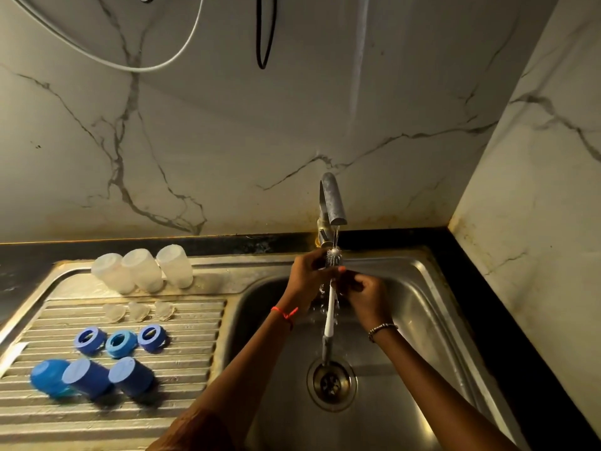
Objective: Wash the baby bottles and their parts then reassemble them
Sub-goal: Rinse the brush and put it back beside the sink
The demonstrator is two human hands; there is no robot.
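Well, at the far left of the ribbed drainboard (pixel 182 369) the washed pieces lie sorted in rows: three blue caps (pixel 86 379) on their sides nearest me, three blue collar rings (pixel 121 344) behind them, three clear teats (pixel 139 311) further back, and three clear bottles (pixel 143 270) standing mouth-down by the wall. None of them is joined to another.

Moving right to the sink (pixel 422 288), the left hand (pixel 307 271), with a red thread at the wrist, has its grip curled round the top of a bottle brush (pixel 330 309), just under the bristle head. The right hand (pixel 364 296), wearing a bracelet, is clenched on the white handle a little lower. The brush hangs upright under the tap (pixel 333 200), with a thin stream running over the bristles and down towards the drain (pixel 331 382). Further right is only the dark counter (pixel 491 320) and the marble wall.

To my eye the washing of the parts is done and the brush itself is getting its rinse. The next move, I'd guess, calls for shutting off the water and setting the brush aside. Then both hands are free for the drainboard: a teat seated in each ring, the ring screwed onto a bottle turned upright, and a cap pushed over it.

I can't read any brand, label or writing on any of it.
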